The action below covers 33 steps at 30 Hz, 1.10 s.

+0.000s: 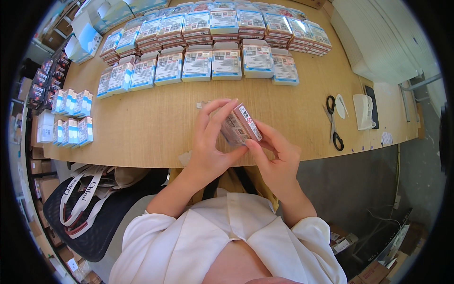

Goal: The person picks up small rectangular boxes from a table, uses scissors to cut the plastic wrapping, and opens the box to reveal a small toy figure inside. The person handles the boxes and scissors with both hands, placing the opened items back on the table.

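Note:
Between both hands, tilted above the table near its front edge, is a small printed box (237,127) with a brownish-red side panel bearing writing and symbols. My left hand (212,142) grips it from the left, with fingers along its upper edge and the thumb under its lower end. My right hand (275,151) pinches the lower right corner between thumb and fingers. Beyond the hands, a row of similar blue-and-white boxes (197,64) lies on the wooden table (149,117), labels facing up. Behind that row are stacked boxes (223,22) of the same kind.
Scissors (332,122), a white oval tool (341,106), a white plastic dispenser (362,113) and a dark flat object (371,106) lie at the right. Small boxes (72,131) and black packages (44,83) stand left. A bag with straps (85,198) rests on a chair (103,234).

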Each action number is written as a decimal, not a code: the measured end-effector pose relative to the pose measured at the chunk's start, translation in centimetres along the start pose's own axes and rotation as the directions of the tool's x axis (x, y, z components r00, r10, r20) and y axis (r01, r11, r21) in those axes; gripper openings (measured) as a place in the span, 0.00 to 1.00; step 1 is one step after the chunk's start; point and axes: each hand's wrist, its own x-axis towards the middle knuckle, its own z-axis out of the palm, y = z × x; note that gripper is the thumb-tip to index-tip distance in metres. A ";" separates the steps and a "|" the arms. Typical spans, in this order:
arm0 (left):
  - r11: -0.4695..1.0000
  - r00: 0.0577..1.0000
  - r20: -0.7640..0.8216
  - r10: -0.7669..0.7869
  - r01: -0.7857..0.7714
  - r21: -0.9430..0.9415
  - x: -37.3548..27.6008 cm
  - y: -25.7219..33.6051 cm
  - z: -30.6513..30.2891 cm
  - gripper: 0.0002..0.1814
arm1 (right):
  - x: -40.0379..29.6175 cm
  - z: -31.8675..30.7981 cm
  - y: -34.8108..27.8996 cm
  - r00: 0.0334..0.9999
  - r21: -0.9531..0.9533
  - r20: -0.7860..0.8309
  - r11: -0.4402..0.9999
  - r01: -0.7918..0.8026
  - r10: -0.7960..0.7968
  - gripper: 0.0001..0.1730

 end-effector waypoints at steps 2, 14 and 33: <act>0.998 0.999 0.001 -0.036 0.036 -0.057 -0.1 0.0 -0.2 0.42 | 0.1 -0.2 -0.1 0.999 -0.019 0.018 0.999 0.034 -0.034 0.18; 0.970 0.983 0.095 0.156 -0.170 0.171 0.3 0.3 -1.4 0.39 | 0.6 -0.7 -0.6 0.994 -0.089 0.085 0.993 0.077 -0.070 0.16; 0.993 0.992 0.127 0.011 0.004 -0.114 0.5 0.0 -2.3 0.39 | 0.7 -0.9 -0.8 0.995 0.210 0.082 0.975 -0.072 0.056 0.16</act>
